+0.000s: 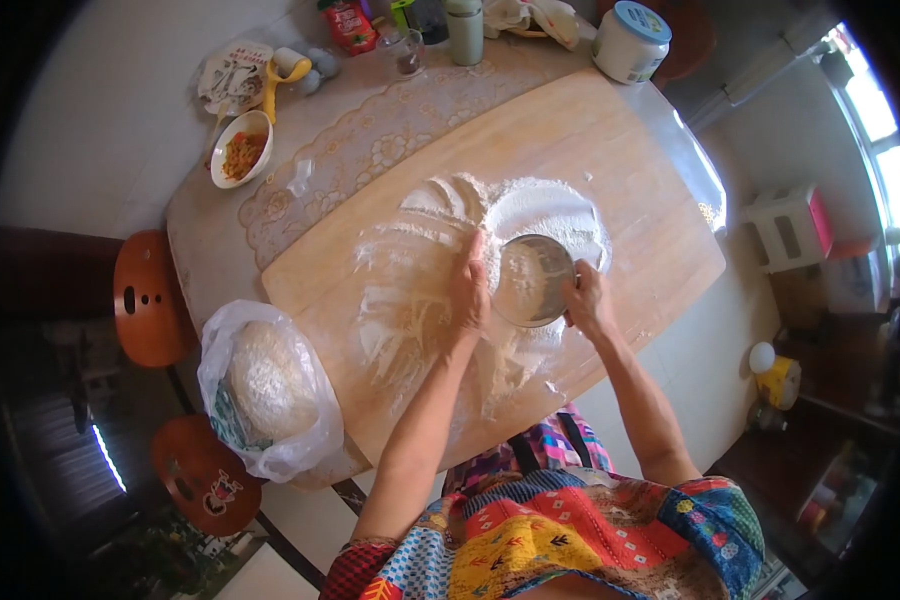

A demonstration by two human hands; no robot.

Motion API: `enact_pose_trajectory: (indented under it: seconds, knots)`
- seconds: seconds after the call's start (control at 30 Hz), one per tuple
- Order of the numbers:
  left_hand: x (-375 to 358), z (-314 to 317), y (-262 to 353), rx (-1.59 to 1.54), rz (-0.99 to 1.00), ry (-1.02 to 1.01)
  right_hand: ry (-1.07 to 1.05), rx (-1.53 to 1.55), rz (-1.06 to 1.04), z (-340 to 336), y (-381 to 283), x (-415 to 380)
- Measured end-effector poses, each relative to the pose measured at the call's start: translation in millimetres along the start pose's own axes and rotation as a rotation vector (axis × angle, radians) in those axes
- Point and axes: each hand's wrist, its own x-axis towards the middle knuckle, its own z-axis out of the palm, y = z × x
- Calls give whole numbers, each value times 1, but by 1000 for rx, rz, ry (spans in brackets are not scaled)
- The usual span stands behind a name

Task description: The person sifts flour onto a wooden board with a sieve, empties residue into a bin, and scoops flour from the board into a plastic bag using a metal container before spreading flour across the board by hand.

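Observation:
My right hand (589,299) is wrapped round the handle side of a round metal flour sieve (567,270). Pale flour lies inside the sieve. At its left edge is my left hand (473,290), fingers stretched out and held together, the palm side toward the rim. The sieve is over a wooden board (630,130), just in front of a thick heap of white flour (545,209). Thinner flour with streaks and finger marks spreads across the board to the left of my left hand.
An open plastic bag of flour (270,380) stands at the table's left edge. Behind the board are a bowl of food (242,150), a glass mug (402,52), a pale green bottle (464,32) and a blue-lidded jar (631,42). Orange stools (150,300) stand at left.

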Motion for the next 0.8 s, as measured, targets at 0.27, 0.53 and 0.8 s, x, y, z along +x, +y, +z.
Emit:
enact_pose_trajectory:
  seconds: [0.27,0.53,0.8]
  knots:
    - [-36,21,47,-166,-172,51,10,87,26,26,6,-26]
    - [-50,-24,68,194,-23,336,-3,453,-45,27,26,-48]
    - [-91,-61,24,266,77,567,-83,442,-115,47,-25,-73]
